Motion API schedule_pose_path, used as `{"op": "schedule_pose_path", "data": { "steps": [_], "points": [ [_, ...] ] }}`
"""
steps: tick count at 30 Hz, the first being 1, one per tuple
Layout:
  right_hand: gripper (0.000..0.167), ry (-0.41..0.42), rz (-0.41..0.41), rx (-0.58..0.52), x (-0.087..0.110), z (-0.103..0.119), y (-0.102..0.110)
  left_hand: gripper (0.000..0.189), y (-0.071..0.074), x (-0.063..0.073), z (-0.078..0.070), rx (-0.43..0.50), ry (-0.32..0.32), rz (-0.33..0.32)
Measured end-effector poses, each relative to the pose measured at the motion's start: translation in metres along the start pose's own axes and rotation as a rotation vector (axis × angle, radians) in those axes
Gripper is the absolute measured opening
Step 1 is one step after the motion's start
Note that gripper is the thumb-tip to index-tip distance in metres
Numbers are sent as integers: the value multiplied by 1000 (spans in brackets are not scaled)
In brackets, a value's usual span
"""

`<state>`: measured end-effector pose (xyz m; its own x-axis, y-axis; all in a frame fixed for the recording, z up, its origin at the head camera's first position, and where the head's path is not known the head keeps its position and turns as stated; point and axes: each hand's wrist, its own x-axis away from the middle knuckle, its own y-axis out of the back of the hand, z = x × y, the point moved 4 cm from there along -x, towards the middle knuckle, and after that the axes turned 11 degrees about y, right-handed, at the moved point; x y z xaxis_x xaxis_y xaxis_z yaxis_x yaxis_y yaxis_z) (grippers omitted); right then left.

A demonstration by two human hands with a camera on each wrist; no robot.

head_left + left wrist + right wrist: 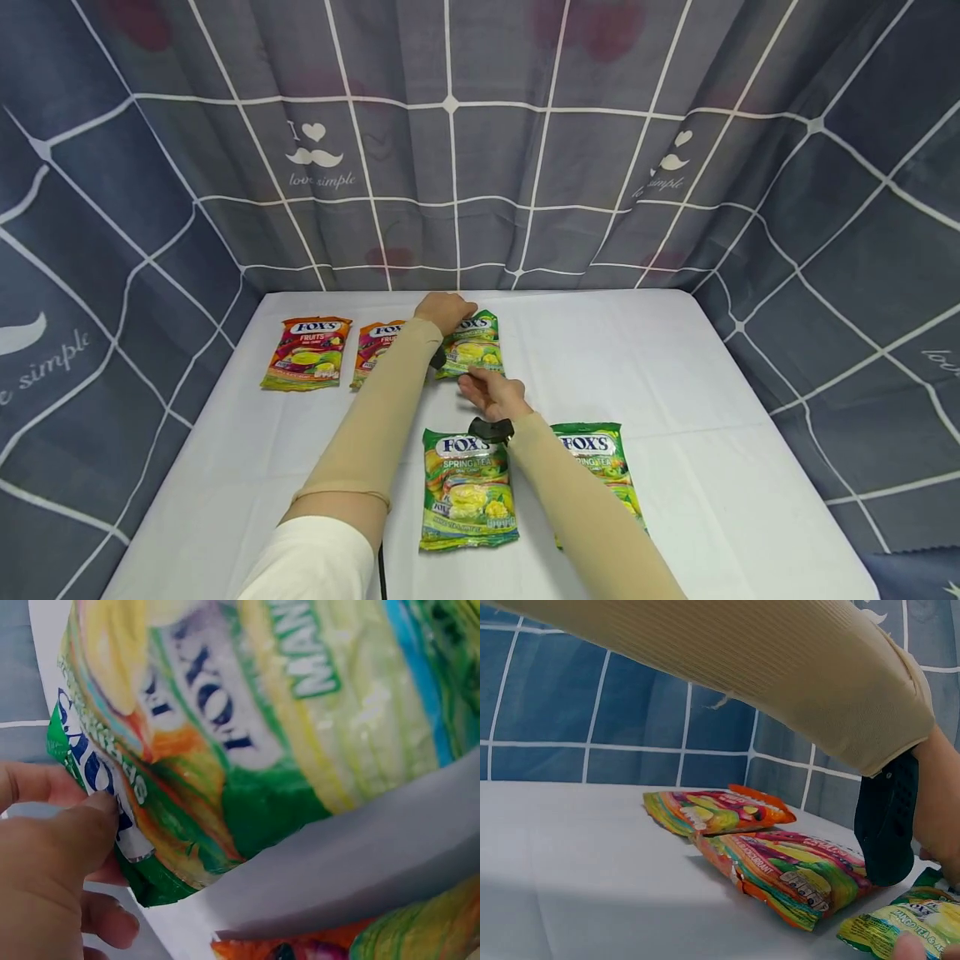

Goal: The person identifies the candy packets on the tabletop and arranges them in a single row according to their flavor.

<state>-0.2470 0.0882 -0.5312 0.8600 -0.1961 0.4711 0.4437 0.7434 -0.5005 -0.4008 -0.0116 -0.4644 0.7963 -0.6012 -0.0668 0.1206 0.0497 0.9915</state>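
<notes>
My left hand pinches the top end of a green Fox's spring tea candy bag at the back of the table. In the left wrist view, the thumb presses on the bag's printed logo and other fingers go behind it. At the bag's lower edge is my right hand, fingers relaxed and slightly bent. The right wrist view shows its fingertips by the bag's corner; whether they touch it I cannot tell.
Two orange-red Fox's fruits bags, one at far left and one partly behind my left arm, lie in the back row. Nearer me lie two green spring tea bags, one in the middle and one partly under my right arm. Grey checked curtains enclose the white table.
</notes>
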Motion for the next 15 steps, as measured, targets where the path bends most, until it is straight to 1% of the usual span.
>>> {"op": "schedule_pose_path", "data": {
  "steps": [5, 10, 15],
  "points": [
    [19, -37, 40, 10, 3, 1, 0, 13, -10, -4, 4, -49, 56, 24],
    [24, -67, 53, 29, 7, 5, 4, 14, -10, -5, 4, -83, 112, 66],
    [28, -60, 49, 66, 9, 8, 9, 17, -12, -6, 5, -96, 176, 94]
  ]
}}
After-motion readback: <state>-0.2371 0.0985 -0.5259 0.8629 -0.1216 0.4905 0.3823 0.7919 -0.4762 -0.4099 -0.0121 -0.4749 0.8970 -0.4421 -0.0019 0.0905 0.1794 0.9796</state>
